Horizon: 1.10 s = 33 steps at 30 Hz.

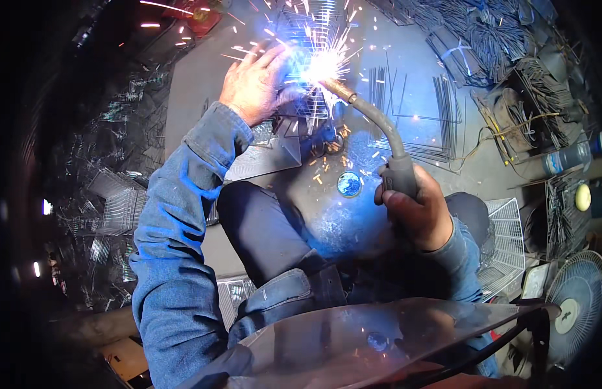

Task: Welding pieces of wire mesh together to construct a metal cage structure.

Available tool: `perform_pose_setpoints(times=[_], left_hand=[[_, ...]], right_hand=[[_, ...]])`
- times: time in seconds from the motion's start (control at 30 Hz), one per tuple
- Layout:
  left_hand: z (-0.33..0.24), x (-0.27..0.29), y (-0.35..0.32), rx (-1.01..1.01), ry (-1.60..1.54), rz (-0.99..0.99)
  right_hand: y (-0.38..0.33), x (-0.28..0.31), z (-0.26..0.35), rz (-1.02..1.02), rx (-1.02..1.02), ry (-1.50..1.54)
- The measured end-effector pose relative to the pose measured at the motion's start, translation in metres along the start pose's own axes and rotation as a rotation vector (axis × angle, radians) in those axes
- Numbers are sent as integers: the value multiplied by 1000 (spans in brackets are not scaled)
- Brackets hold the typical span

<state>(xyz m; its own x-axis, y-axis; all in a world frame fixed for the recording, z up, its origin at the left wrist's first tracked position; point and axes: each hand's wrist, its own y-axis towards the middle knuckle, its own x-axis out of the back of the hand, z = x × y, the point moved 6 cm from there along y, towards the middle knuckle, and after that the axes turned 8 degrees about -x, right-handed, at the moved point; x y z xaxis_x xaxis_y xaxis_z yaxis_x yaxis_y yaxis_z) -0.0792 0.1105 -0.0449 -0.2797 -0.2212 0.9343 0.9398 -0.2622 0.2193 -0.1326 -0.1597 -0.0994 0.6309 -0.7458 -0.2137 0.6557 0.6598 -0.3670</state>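
Note:
My right hand (421,207) is wrapped round the black handle of a welding torch (382,123). The torch's curved neck points up and left, and its tip meets a bright arc. Sparks fly from the arc over a wire rack (312,107) made of thin, closely spaced rods. My left hand (252,84) holds the rack's left side, with thumb and fingers apart around it; glare hides the fingertips. The spot where the tip meets the wire is washed out by the light. Below the rack, a small round blue-lit disc (348,184) lies among scattered short bits.
Loose straight wires (437,117) lie right of the torch. Wire bundles (489,35) are piled at the far right. Wire baskets (122,198) stand on the left, another mesh basket (505,243) by my right arm. A fan (573,298) stands lower right. A transparent visor (353,334) crosses the lower edge.

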Motion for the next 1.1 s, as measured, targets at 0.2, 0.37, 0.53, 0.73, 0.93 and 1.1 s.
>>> perform_pose_setpoints(times=[0.2, 0.37, 0.53, 0.73, 0.93, 1.1], left_hand=[[-5, 9, 2, -35, -32, -143], [-11, 12, 2, -49, -67, -179], [-56, 41, 47, -147, -69, 122], [-48, 39, 92, -434, 85, 247], [-67, 37, 138, -441, -75, 186], [-77, 30, 163, -338, -24, 238]], right_hand=[[2, 2, -3, -19, 50, -30], [-8, 10, 15, -103, -61, 280], [-13, 67, 58, -255, 221, 333], [12, 67, 23, -293, 147, 427], [13, 79, 26, -394, 175, 368], [15, 58, 29, -432, 138, 210]])
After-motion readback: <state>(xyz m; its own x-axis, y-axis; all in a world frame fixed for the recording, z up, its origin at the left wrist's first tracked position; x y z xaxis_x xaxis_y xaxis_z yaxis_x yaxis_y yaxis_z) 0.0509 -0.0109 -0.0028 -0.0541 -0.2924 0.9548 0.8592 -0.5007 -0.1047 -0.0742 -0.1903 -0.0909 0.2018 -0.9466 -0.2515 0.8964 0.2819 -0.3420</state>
